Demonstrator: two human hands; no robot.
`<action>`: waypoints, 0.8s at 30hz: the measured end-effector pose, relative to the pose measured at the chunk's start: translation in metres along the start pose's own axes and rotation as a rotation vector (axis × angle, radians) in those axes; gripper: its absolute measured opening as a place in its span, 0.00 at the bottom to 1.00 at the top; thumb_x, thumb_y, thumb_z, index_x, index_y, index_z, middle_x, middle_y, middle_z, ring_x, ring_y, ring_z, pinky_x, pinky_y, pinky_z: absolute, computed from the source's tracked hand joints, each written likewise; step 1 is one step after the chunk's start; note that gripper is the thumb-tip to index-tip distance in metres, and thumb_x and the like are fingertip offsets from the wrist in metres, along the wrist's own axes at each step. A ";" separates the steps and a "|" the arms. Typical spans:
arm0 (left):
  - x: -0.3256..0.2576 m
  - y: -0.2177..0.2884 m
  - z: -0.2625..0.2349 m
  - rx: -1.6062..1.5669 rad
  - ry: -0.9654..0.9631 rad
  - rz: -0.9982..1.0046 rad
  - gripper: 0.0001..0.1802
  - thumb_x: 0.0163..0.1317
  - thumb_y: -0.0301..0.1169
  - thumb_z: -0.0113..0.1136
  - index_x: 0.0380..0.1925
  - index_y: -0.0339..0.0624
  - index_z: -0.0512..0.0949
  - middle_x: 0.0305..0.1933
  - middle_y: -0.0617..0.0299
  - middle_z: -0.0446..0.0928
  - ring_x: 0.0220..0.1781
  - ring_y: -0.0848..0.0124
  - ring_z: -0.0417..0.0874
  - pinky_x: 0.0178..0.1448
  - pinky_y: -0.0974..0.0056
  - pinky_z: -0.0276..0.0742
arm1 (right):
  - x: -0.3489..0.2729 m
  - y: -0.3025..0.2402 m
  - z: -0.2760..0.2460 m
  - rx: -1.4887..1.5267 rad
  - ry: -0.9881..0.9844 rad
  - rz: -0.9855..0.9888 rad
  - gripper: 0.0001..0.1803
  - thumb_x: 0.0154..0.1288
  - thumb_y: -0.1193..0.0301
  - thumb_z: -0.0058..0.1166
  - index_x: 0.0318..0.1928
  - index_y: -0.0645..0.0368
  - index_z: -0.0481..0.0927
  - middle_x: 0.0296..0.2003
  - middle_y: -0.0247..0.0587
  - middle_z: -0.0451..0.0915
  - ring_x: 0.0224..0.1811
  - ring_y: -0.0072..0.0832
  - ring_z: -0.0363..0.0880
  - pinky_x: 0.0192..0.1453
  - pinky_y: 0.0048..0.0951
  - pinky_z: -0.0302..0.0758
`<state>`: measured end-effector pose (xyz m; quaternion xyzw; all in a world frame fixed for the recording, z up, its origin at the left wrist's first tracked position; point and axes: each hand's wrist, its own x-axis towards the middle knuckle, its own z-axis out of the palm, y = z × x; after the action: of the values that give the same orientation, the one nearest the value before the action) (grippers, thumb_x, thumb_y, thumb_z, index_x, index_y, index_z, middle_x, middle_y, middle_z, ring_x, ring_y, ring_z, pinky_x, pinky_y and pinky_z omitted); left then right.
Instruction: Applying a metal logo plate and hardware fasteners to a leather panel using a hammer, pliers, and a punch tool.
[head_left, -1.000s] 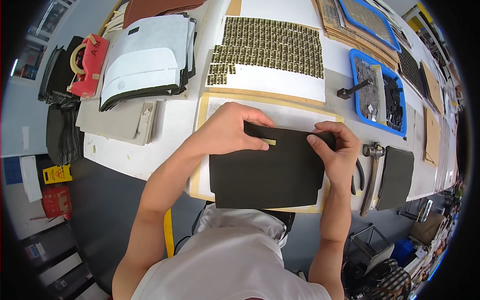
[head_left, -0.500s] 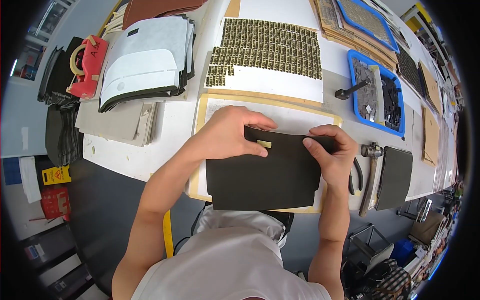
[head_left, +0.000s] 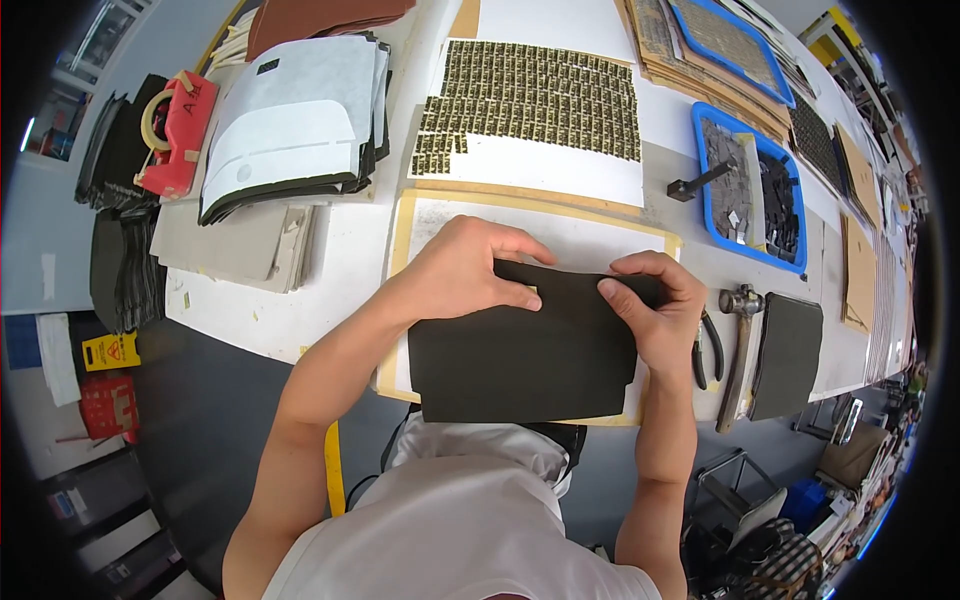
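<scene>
A dark, flat panel with notched lower corners lies tilted over a white board edged with yellow tape. My left hand grips its upper left part, thumb on the face and fingers behind the top edge. Beneath that thumb, only a sliver shows of a small pale yellow patch on the panel. At the upper right corner my right hand pinches the panel, its thumb in front and fingers curled over the edge. The fingertips behind the panel are hidden.
Rows of small dark and gold pieces lie beyond the board. To the right are a blue tray, black-handled pliers, a hammer and dark panels. Stacked white-topped sheets and a red tape dispenser stand left.
My left thumb has slid right over the pale yellow patch, which showed plainly before. My right hand and the panel have shifted slightly left.
</scene>
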<state>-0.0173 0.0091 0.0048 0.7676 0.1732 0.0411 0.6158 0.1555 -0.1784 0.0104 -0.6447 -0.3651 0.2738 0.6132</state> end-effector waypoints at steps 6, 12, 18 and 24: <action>0.001 0.000 0.000 -0.105 -0.033 -0.057 0.23 0.52 0.22 0.76 0.50 0.35 0.85 0.48 0.55 0.88 0.51 0.68 0.88 0.55 0.65 0.82 | 0.000 -0.002 -0.001 0.017 -0.012 0.016 0.10 0.57 0.85 0.70 0.40 0.65 0.86 0.35 0.33 0.85 0.36 0.16 0.80 0.42 0.19 0.77; 0.003 0.011 -0.002 -0.149 -0.070 -0.167 0.23 0.52 0.22 0.76 0.51 0.35 0.84 0.47 0.55 0.88 0.49 0.69 0.88 0.53 0.65 0.82 | 0.002 -0.001 -0.001 -0.005 -0.021 0.006 0.10 0.58 0.84 0.70 0.40 0.65 0.86 0.35 0.33 0.85 0.36 0.16 0.80 0.42 0.18 0.77; 0.003 0.007 0.004 -0.005 -0.012 -0.079 0.24 0.51 0.24 0.77 0.50 0.36 0.85 0.45 0.56 0.88 0.47 0.68 0.88 0.52 0.64 0.82 | 0.003 -0.001 -0.002 0.001 -0.028 -0.009 0.09 0.59 0.84 0.70 0.41 0.64 0.86 0.35 0.33 0.86 0.36 0.15 0.81 0.42 0.20 0.78; 0.001 0.005 0.005 0.029 -0.013 -0.069 0.19 0.52 0.24 0.78 0.45 0.34 0.86 0.38 0.57 0.88 0.40 0.73 0.87 0.48 0.66 0.81 | 0.006 0.005 -0.006 -0.019 -0.051 0.047 0.11 0.59 0.83 0.70 0.43 0.65 0.86 0.37 0.36 0.87 0.40 0.18 0.83 0.45 0.22 0.79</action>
<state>-0.0136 0.0035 0.0086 0.7701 0.1962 0.0125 0.6068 0.1643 -0.1767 0.0069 -0.6518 -0.3679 0.3010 0.5909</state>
